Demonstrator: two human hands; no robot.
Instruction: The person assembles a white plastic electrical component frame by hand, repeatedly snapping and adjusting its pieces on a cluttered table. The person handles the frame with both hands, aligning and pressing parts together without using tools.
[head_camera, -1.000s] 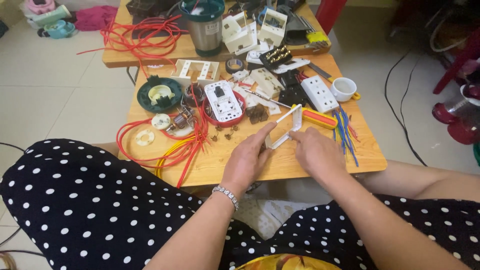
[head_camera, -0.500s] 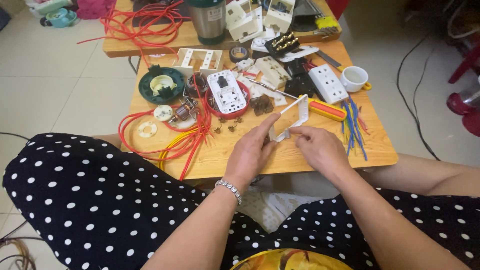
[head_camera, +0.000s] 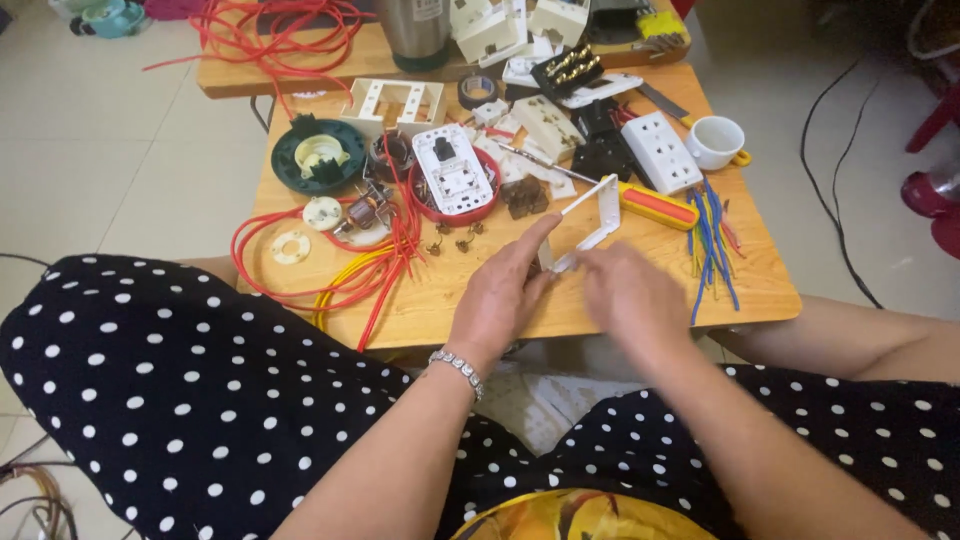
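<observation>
Here, just below the centre of the frame, the left hand (head_camera: 503, 297) and the right hand (head_camera: 630, 293) meet over the near edge of the low wooden table (head_camera: 470, 310), and both are closed on a white plastic frame (head_camera: 593, 222), a thin, flat, angular piece of smooth moulded plastic. The left hand pinches its lower left end, with one finger stretched up along a bar; the right hand, somewhat blurred, grips its lower right corner, though its fingertips cannot be made out clearly. The frame rises from the hands toward the upper right of the picture, its long axis slanting that way, tilted clear of the table top. Both hands touch it, so neither is nearer.

Just beyond the frame's far tip lies a screwdriver (head_camera: 655, 204) with a glossy yellow and red handle, and to its right a loose bunch of blue wires (head_camera: 708, 238). Left of the hands, thin red and yellow wires (head_camera: 350, 275) loop across the grainy wood, beside small brass-coloured parts. Further up sit a white socket plate on a red round base (head_camera: 452, 182), a dark green round housing (head_camera: 313, 160), a white multi-hole socket block (head_camera: 660, 150) and a small white cup (head_camera: 715, 141). The person's lap, in black fabric with white dots, fills the lower frame.
</observation>
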